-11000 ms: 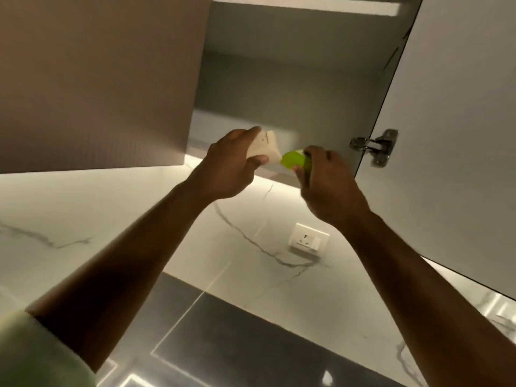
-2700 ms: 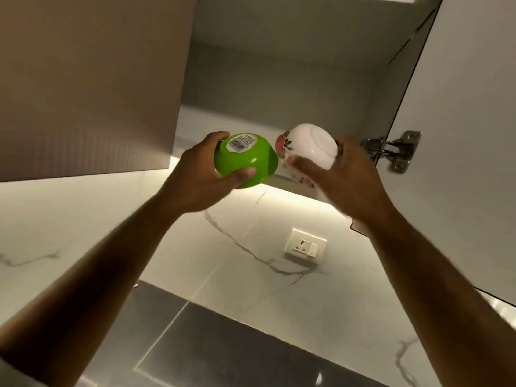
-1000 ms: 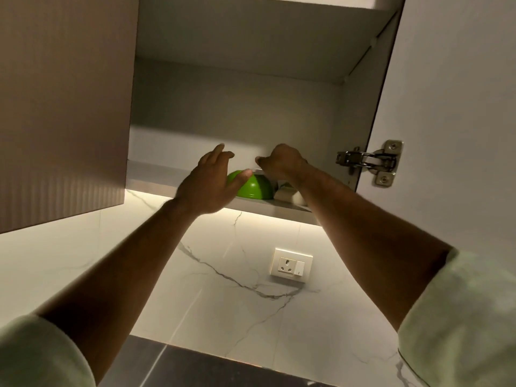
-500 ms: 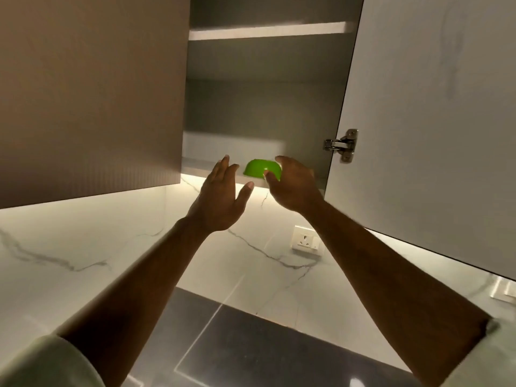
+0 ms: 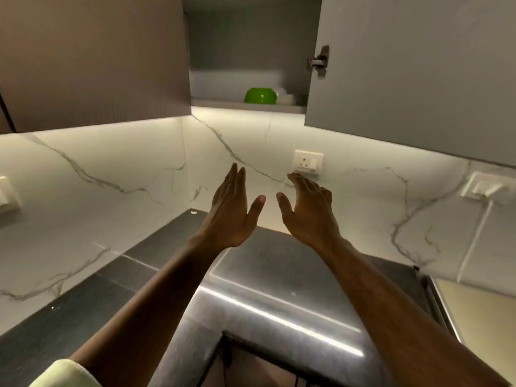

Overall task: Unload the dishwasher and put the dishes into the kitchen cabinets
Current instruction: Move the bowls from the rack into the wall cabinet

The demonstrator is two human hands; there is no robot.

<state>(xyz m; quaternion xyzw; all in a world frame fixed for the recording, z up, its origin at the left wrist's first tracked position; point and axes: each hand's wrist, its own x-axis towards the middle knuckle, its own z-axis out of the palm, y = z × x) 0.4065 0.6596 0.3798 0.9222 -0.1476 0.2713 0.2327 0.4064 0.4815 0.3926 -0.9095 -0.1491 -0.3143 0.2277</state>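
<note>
1. My view looks up from the counter (image 5: 83, 303) to 1 open wall cabinet; both forearms reach forward, and a pale sleeve (image 5: 64, 374) shows at the lower left.
2. The left hand (image 5: 231, 210) is raised over the counter with its palm turned inward. Its fingers are straight and close together, the thumb is spread to the side, and it holds nothing.
3. The right hand (image 5: 307, 210) is raised beside it. Its fingers are relaxed and slightly bent, the thumb points toward the left thumb, and it holds nothing. The 2 thumbs are near each other but apart.
4. The green bowl (image 5: 260, 95) sits rim down on the bottom shelf (image 5: 223, 104) of the cabinet, near the front edge. It is well above both hands and apart from them.
5. A white dish (image 5: 285, 97) stands just to the right of the green bowl on the same shelf. It is too blurred for me to tell its shape, or whether the 2 touch.
6. The cabinet door (image 5: 418, 74) stands open at the right, with a metal hinge (image 5: 320, 60) on its inner edge. A closed door (image 5: 92, 60) hangs at the left.
7. The marble wall (image 5: 111, 174) is lit from under the cabinets. It carries 1 socket (image 5: 308, 161) just above the right fingertips in my view and a second socket (image 5: 485, 187) at the far right, from which a white cable (image 5: 474, 241) runs down.
</note>
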